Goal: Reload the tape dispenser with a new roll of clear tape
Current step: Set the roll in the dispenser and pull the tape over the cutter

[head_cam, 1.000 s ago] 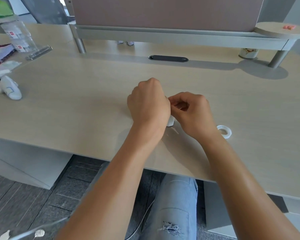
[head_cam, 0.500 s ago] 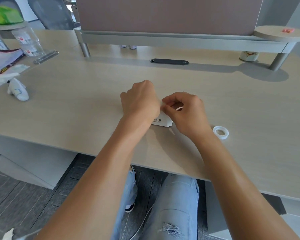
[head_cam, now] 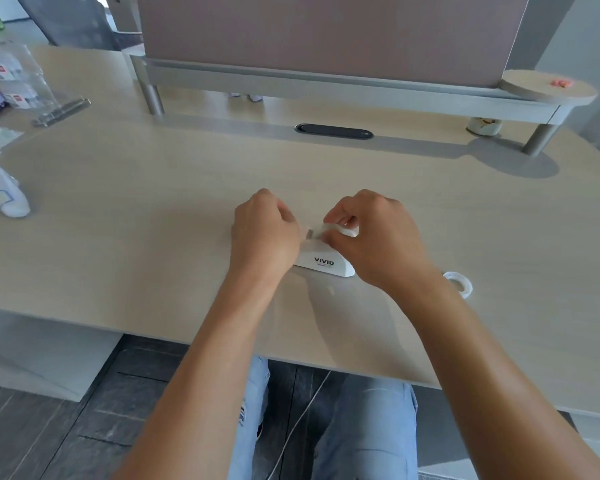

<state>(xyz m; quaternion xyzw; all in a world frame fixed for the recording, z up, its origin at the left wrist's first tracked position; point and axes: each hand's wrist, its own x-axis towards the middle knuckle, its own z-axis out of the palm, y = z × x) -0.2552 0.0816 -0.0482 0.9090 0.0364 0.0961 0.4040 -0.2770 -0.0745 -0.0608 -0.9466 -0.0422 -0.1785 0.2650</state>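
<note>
The white tape dispenser stands on the bench. Directly above the dispenser, the right hand pinches a clear tape roll. The left hand, touching the dispenser's left end, is curled; whether its grip holds anything I cannot tell. A spare ring lies to the dispenser's right.

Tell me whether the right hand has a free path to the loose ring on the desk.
Probably yes: the ring lies on bare desk beside the right hand, though that hand holds the tape roll.
</note>
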